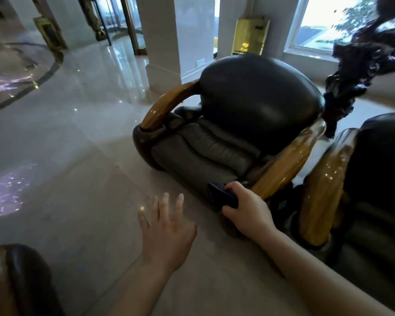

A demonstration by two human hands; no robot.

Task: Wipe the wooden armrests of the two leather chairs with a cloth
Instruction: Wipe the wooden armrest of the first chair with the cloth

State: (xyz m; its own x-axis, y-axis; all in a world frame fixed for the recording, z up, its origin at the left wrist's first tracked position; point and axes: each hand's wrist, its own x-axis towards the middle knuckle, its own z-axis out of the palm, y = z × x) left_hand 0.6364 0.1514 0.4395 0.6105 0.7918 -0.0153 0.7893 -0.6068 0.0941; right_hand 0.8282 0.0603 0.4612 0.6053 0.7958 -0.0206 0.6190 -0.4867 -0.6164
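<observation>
A dark leather chair (pixel 255 106) stands ahead with two glossy wooden armrests, the left one (pixel 164 108) curving down at its far side and the right one (pixel 290 158) close to me. A second leather chair (pixel 379 179) sits at the right edge with its own wooden armrest (pixel 326 192). My right hand (pixel 246 208) grips a folded dark blue cloth (pixel 221 195) at the lower front end of the first chair's right armrest. My left hand (pixel 167 226) hovers over the floor, fingers spread, holding nothing.
Polished pale marble floor (pixel 78 133) spreads to the left. White pillars (pixel 162 37) and a brass stand (pixel 249 37) are behind the chair, by a window. A dark strand hangs at the upper right (pixel 360 65). A brown rounded object (pixel 16 281) fills the lower left corner.
</observation>
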